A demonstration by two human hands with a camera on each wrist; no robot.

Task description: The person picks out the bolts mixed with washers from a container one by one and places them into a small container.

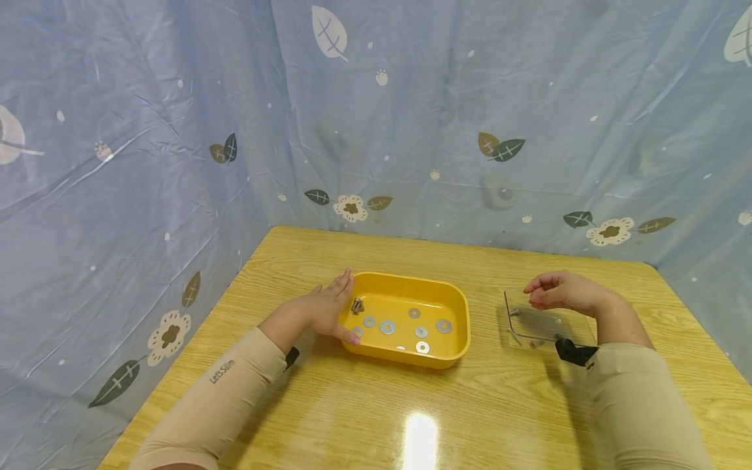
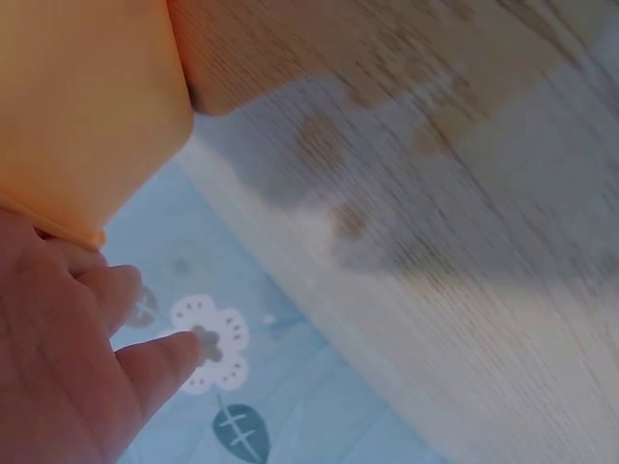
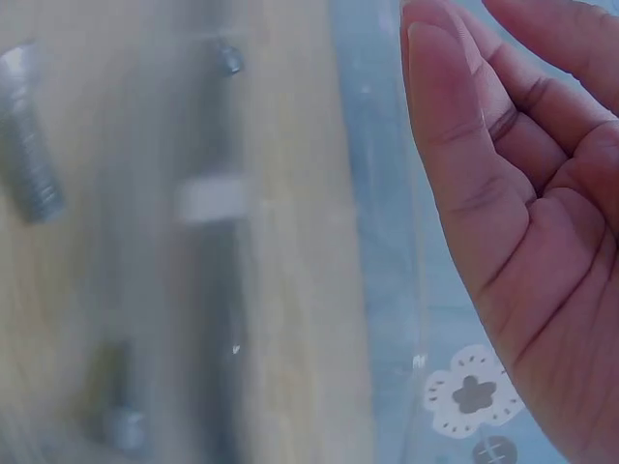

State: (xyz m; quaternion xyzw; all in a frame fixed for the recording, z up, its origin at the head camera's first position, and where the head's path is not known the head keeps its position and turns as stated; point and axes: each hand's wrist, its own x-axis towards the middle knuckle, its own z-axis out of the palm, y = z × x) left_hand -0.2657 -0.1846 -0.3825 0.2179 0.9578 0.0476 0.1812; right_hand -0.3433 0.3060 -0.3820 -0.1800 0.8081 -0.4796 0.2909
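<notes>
In the head view a yellow plastic tray (image 1: 464,313) holds several flat metal washers (image 1: 386,327) and a small group of bolts (image 1: 356,305). Against its left end rests my left hand (image 1: 323,310), fingers spread along the rim and thumb at the near left corner. The left wrist view shows those fingers (image 2: 160,367) beside the tray's outer wall (image 2: 87,116). My right hand (image 1: 566,292) hovers over a clear plate (image 1: 534,323) with metal bolts (image 1: 515,312). Its thumb and fingers are loosely bent, with nothing visible between them in the right wrist view.
Everything lies on a wood-grain table (image 1: 329,405). A blue curtain (image 1: 411,130) with leaf and flower prints hangs along the back and sides. Bare tabletop (image 1: 487,307) separates the tray from the clear plate.
</notes>
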